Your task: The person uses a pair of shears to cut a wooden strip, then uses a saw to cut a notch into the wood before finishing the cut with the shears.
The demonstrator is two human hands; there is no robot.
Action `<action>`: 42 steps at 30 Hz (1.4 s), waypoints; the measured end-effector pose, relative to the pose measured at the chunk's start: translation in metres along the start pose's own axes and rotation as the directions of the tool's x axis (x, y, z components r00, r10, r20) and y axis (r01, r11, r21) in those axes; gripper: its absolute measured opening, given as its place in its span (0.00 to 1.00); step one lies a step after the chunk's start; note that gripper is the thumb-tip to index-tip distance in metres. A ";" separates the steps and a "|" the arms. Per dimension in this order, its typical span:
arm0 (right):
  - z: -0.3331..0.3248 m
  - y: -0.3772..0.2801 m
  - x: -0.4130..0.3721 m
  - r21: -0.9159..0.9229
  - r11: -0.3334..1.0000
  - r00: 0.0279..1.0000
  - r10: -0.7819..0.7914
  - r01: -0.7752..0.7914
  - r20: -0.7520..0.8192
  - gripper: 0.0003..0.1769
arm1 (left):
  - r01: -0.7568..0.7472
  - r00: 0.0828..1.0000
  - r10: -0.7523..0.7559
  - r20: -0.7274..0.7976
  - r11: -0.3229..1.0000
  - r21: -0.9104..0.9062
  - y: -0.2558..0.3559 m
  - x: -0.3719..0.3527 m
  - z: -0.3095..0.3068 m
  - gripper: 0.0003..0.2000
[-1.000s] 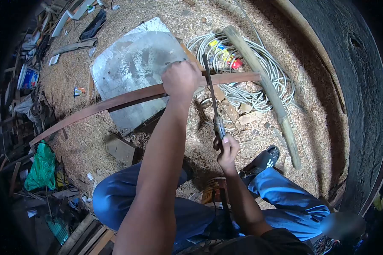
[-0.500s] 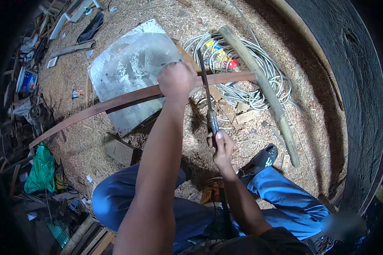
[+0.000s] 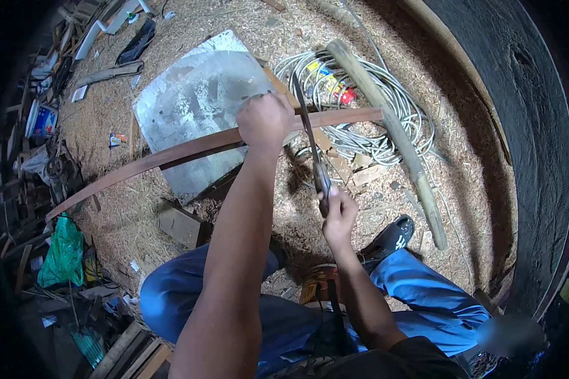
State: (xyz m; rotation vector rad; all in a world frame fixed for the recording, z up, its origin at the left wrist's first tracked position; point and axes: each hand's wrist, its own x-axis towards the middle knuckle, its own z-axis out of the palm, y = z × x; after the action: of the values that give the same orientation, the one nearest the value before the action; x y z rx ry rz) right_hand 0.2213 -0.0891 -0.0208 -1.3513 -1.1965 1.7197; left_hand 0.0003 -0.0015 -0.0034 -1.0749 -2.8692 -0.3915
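My left hand is a closed fist around a long, thin strip of reddish-brown wood. The strip runs from the lower left to the right and looks bowed in this view. In my right hand is the handle of a hand tool with a long, narrow, dark blade. That blade is seen almost edge-on and crosses the wood strip just right of my left fist, its tip pointing away from me. Below the strip is a worn grey metal-looking sheet, partly hidden by my left arm.
A coil of pale cable and a wooden pole lie on the shavings-covered floor at right. A large dark beam curves along the right side. Scrap wood and a green plastic bag are at left. A wooden block sits near my knee.
My right hand and the tool's handle have shifted slightly to the right, and the blade's face has turned a little. My left fist still grips the wood strip in nearly the same place.
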 end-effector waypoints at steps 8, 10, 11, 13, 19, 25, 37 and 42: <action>-0.010 0.000 -0.015 -0.121 0.993 0.999 -0.016 0.011 -0.042 0.24 | -0.051 0.996 0.051 -0.067 0.999 0.005 -0.001 0.000 -0.002 0.18; 0.004 -0.003 0.005 -0.160 0.983 0.994 -0.099 0.091 -0.045 0.24 | -0.067 0.994 0.068 -0.084 0.998 0.006 -0.001 -0.001 -0.003 0.18; 0.006 -0.005 0.008 -0.158 0.984 0.994 -0.096 0.087 -0.047 0.24 | -0.029 1.000 0.029 -0.006 0.999 -0.027 0.000 0.000 -0.005 0.19; 0.010 -0.008 0.012 -0.150 0.986 0.996 -0.080 0.073 -0.040 0.24 | 0.009 0.997 -0.005 0.074 0.998 -0.055 0.001 0.000 -0.007 0.20; -0.024 0.017 -0.045 -0.161 0.984 0.996 -0.079 0.071 -0.046 0.25 | 0.009 0.996 -0.007 0.092 1.000 -0.026 0.001 0.001 -0.008 0.21; 0.010 0.010 0.014 -0.154 0.986 0.994 -0.074 0.061 -0.078 0.24 | -0.013 1.000 0.015 0.028 0.999 -0.047 -0.002 -0.002 -0.004 0.21; -0.002 0.007 -0.012 -0.189 0.978 0.993 -0.103 0.091 -0.053 0.26 | -0.019 1.000 0.019 0.001 1.000 -0.011 0.001 0.000 -0.004 0.18; 0.014 -0.007 0.004 -0.163 0.986 0.997 -0.050 0.040 -0.055 0.24 | 0.003 1.000 -0.003 0.025 1.000 -0.020 -0.001 0.000 -0.001 0.19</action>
State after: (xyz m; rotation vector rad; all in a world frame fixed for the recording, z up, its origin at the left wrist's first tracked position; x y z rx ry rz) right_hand 0.2066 -0.0870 -0.0149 -1.4482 -1.3466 1.5688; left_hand 0.0002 -0.0024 -0.0029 -1.0861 -2.8948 -0.4105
